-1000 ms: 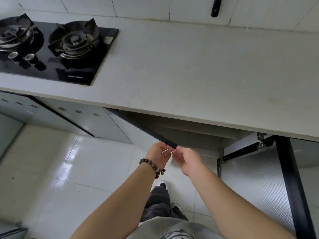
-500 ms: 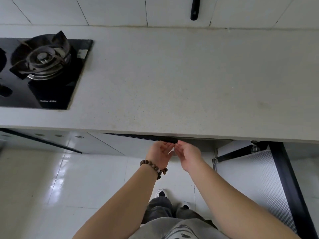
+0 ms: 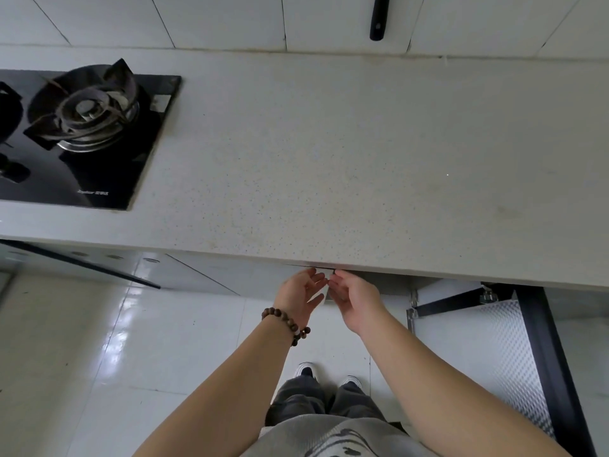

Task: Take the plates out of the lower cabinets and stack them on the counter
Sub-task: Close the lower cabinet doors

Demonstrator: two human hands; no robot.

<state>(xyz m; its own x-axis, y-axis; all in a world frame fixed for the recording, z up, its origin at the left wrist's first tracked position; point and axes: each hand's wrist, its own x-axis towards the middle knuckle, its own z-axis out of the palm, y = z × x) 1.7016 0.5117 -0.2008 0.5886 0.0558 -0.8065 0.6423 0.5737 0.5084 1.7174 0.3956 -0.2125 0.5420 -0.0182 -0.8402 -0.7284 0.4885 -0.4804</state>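
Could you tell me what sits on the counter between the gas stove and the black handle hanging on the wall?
Nothing: in the head view, the counter between the gas stove and the black handle is bare.

I count two hands, the left hand (image 3: 302, 293) and the right hand (image 3: 351, 296), both with fingers loosely spread and gripping nothing. I record one beaded bracelet (image 3: 286, 325), on the left wrist. One tabletop (image 3: 329, 159). One black hob (image 3: 82, 140), with one burner (image 3: 86, 107) fully in view and a second cut off at the frame edge. One black handle (image 3: 379, 18) on the wall. Two shoes (image 3: 304, 371) on the floor. I count no plates in view.
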